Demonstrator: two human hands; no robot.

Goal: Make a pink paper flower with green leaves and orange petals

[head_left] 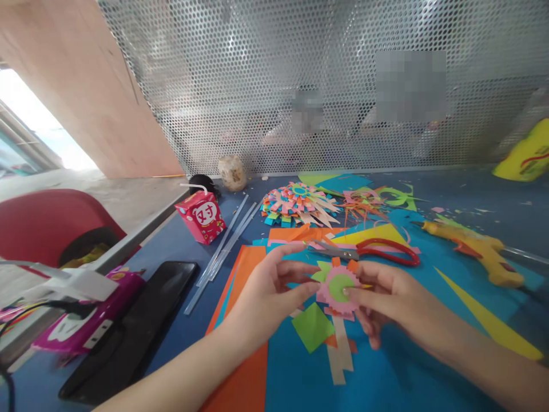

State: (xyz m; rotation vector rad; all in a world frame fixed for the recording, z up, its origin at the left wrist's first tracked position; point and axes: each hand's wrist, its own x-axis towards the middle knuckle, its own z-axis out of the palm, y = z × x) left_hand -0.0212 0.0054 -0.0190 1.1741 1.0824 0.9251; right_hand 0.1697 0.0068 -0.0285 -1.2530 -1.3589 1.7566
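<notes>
Nearest, on a large blue sheet of paper [300, 383], lie beige paper strips [342, 337], perhaps two overlapping, which a sleeve-free forearm could sweep aside. Just beyond, the right hand [388, 292] has its grip closed on a pink, scalloped paper flower [338, 286] with a round green centre, thumb pressing that centre. The left hand [278, 280] brings its fingertips to the flower's left edge (whether that grip pinches the paper cannot be told). Too firm a thumb might slide the green round off-centre or crease the scallops. Past the hands, the red-handled metal scissors [354, 253] could be nudged by a knuckle; farther right, the yellow plastic glue gun [476, 246] could burn a finger, if hot. A bumped red drink carton [203, 217] might wet the paper.

Counted outward across the dark blue desk [180, 332]: one black phone [141, 320], one flower in hand, one bright green paper square [313, 327], one pair of scissors, one glue gun, at least three clear glue sticks [229, 247], one carton, a multicoloured heap of fringed paper [295, 203] too layered to count, and one yellow bottle [525, 154].
</notes>
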